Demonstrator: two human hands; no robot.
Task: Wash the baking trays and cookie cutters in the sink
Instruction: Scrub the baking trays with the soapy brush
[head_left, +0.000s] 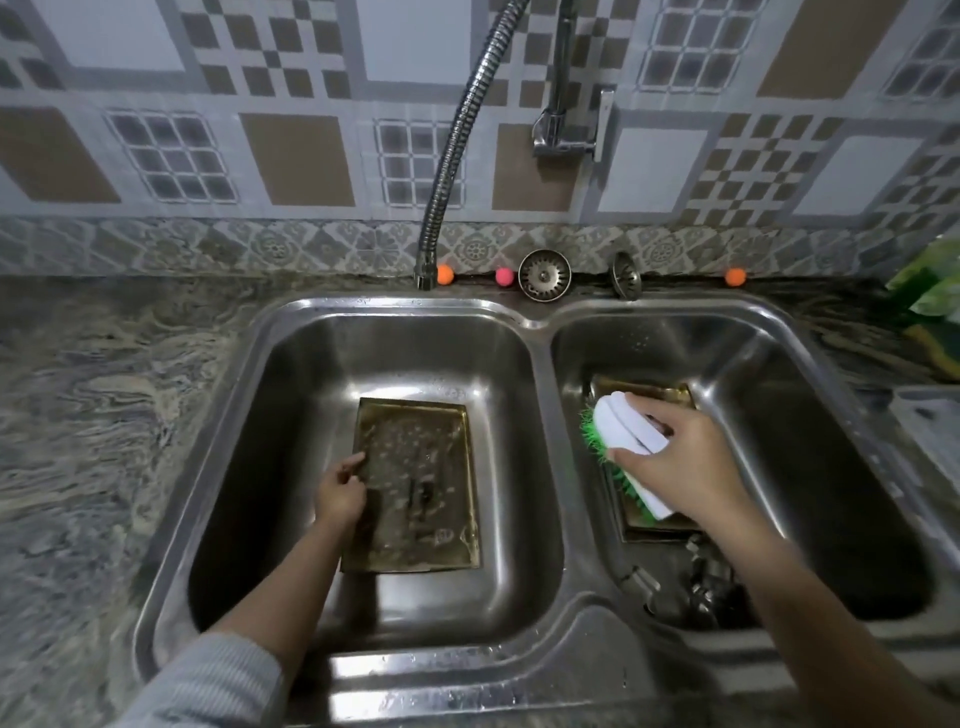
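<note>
A wet, brass-coloured baking tray (421, 483) lies flat on the bottom of the left basin. My left hand (340, 488) grips its left edge. In the right basin lies a second tray (654, 525), mostly hidden under my right hand (675, 457). That hand holds a white scrub brush (623, 431) with green bristles, its bristles down on the tray. Metal cookie cutters (701, 582) lie blurred in the near part of the right basin.
The double steel sink (540, 322) sits in a marbled stone counter (104, 415). A flexible tap hose (457, 156) hangs over the left basin's back rim. Two drain strainers (544, 274), small coloured balls and a green packet (930, 291) stand along the back.
</note>
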